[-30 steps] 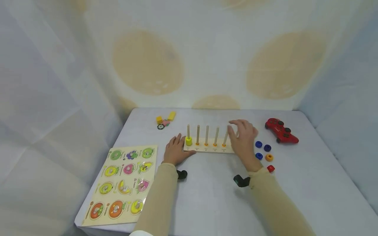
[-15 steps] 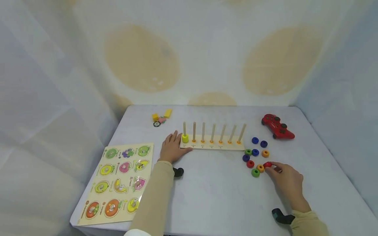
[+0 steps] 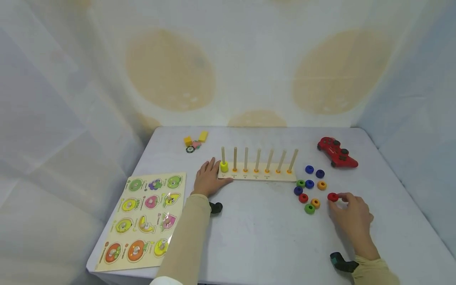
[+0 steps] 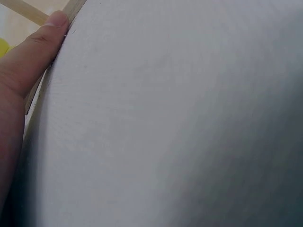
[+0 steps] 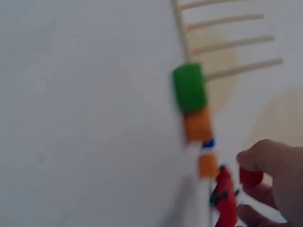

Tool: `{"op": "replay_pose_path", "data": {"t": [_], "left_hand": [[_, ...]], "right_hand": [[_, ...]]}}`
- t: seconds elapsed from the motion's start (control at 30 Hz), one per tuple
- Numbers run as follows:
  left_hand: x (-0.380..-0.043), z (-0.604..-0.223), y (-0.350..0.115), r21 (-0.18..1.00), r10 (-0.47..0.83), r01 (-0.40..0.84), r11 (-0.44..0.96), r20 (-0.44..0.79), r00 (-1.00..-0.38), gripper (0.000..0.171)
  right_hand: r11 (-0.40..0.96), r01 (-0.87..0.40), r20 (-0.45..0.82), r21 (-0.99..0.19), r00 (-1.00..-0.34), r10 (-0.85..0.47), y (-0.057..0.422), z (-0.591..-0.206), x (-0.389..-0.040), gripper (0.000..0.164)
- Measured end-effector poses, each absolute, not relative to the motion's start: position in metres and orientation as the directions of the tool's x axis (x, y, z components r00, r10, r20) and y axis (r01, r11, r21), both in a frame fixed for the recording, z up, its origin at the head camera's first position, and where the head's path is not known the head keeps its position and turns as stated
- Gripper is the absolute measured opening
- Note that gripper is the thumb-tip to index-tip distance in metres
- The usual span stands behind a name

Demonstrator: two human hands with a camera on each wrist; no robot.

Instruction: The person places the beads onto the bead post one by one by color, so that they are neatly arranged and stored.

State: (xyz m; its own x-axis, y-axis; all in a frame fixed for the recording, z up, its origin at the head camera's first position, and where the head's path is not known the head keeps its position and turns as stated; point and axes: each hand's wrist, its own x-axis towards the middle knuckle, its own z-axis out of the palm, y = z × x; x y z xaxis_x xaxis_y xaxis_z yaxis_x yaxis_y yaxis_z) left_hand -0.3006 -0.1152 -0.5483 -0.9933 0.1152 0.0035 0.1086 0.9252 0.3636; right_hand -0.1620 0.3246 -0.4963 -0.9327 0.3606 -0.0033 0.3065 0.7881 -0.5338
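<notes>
My right hand (image 3: 352, 215) pinches a red bead (image 3: 333, 197) between thumb and fingertips, over the table right of the loose beads. In the right wrist view the same red bead (image 5: 251, 176) shows between the fingers. My left hand (image 3: 209, 178) rests at the left end of a wooden peg board (image 3: 261, 177), fingers straight beside that end and the thumb along its front edge. The left wrist view shows that thumb (image 4: 40, 49) on the board's edge. Several upright pegs stand on the board; its leftmost peg bears yellow beads (image 3: 223, 167).
Blue, green, orange and red loose beads (image 3: 309, 183) lie between the board and my right hand. A red game controller (image 3: 337, 152) sits behind them. A fruit puzzle board (image 3: 142, 217) lies at the left, and small yellow blocks (image 3: 203, 136) lie at the back left.
My right hand has moved from over the board's right end to the loose beads, taken hold of a red one and drawn it slightly right. The left hand stays at the board.
</notes>
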Motion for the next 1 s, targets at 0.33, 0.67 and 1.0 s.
{"op": "replay_pose_path", "data": {"t": [0.33,0.67,1.0], "left_hand": [[-0.303,-0.544,-0.117,0.345,0.115,0.102,0.933,-0.017,-0.993,0.107],[-0.305,-0.551,-0.11,0.33,0.1,0.083,0.94,-0.033,-0.994,0.111],[-0.303,-0.549,-0.113,0.309,0.083,0.075,0.948,-0.015,-0.996,0.113]], "right_hand": [[0.718,-0.288,0.445,-0.634,-0.895,0.034,0.203,-0.417,-0.241,0.033],[0.78,-0.377,0.374,-0.499,-0.906,-0.198,0.118,-0.41,-0.289,0.034],[0.84,-0.348,0.314,-0.417,-0.922,-0.227,0.101,-0.409,-0.297,0.044]]}}
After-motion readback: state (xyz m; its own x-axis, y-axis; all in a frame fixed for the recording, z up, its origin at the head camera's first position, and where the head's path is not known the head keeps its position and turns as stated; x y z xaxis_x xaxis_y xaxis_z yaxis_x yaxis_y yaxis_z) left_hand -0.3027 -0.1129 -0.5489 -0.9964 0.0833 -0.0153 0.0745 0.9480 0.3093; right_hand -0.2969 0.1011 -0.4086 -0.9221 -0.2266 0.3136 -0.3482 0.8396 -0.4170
